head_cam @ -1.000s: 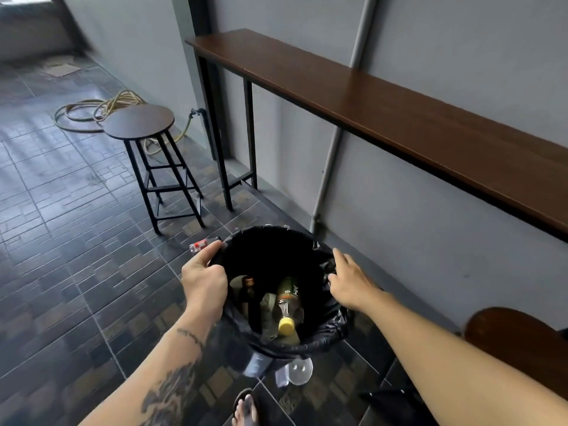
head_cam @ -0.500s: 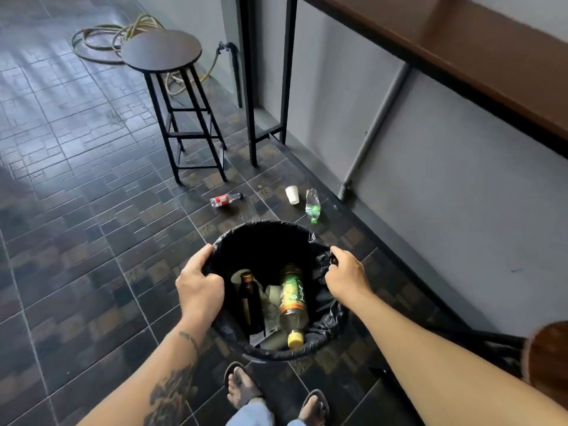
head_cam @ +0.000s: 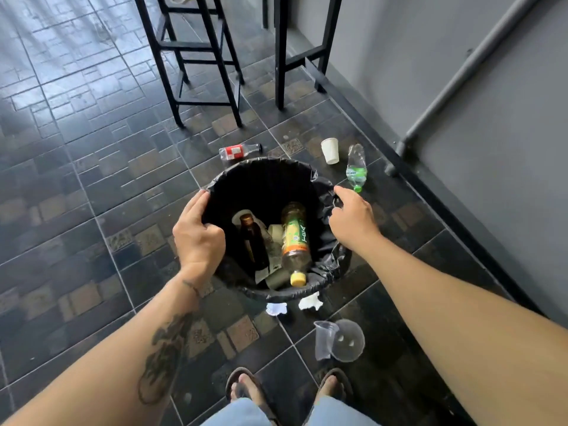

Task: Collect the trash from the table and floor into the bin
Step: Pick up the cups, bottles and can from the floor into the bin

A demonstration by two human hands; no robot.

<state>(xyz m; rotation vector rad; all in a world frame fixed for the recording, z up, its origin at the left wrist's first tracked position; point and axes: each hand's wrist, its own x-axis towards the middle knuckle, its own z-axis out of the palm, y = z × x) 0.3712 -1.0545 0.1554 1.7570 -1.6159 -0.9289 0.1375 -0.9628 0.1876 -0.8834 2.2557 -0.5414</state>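
Note:
A bin point(head_cam: 310, 176) lined with a black bag stands on the tiled floor in front of me. Inside lie a brown glass bottle point(head_cam: 253, 241) and a yellow-capped bottle point(head_cam: 295, 241) among papers. My left hand point(head_cam: 196, 238) grips the left rim. My right hand point(head_cam: 353, 216) curls over the right rim. Beyond the bin lie a red-labelled bottle point(head_cam: 238, 151), a white paper cup point(head_cam: 330, 150) and a green-labelled clear bottle point(head_cam: 356, 169). Nearer me are two crumpled white papers point(head_cam: 276, 309) point(head_cam: 311, 302), a clear plastic cup point(head_cam: 324, 339) and a dome lid point(head_cam: 349, 339).
Black stool legs point(head_cam: 199, 56) and table legs point(head_cam: 279, 56) stand just past the floor trash. A grey wall with a slanting pipe point(head_cam: 461, 72) runs along the right. My sandalled feet point(head_cam: 246, 385) are at the bottom edge.
My view has tilted down and the bin sits lower and closer to my feet. The crumpled papers, plastic cup and lid have come into sight. Both hands stay at the rim.

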